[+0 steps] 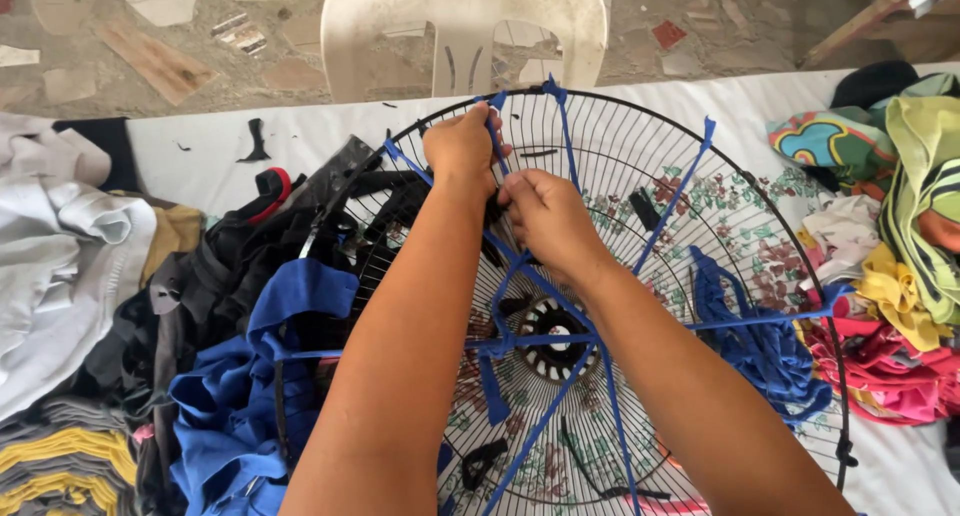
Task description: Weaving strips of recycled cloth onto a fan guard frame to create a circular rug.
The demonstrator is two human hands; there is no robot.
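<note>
Two hands: both of ours work at the far rim of the round black wire fan guard (760, 266), which lies flat on the white sheet (300, 136) and fills its middle.
Left hand (462, 148): clenched on a blue fabric strip (497, 126) right at the guard's far edge, pulling it up against the rim wire.
Right hand (545, 216): just beside the left, fingers pinched on the same strip lower down, nearer the hub (553, 341).
Strips already on: several blue ones run like spokes from the hub out to the rim; a loose blue bundle (760, 346) hangs on the guard's right side.
Around the guard: blue cloth (250, 396) and dark clothes at the sheet's left edge, bright mixed rags (900, 276) at its right edge, a white plastic chair (465, 26) beyond the far edge.
Doing it well, as we judge: keep the strip taut between both hands, seat the knot tight against the rim wire, and hold tension with the left while the right cinches.
Watch: slack would let the spoke sag.
</note>
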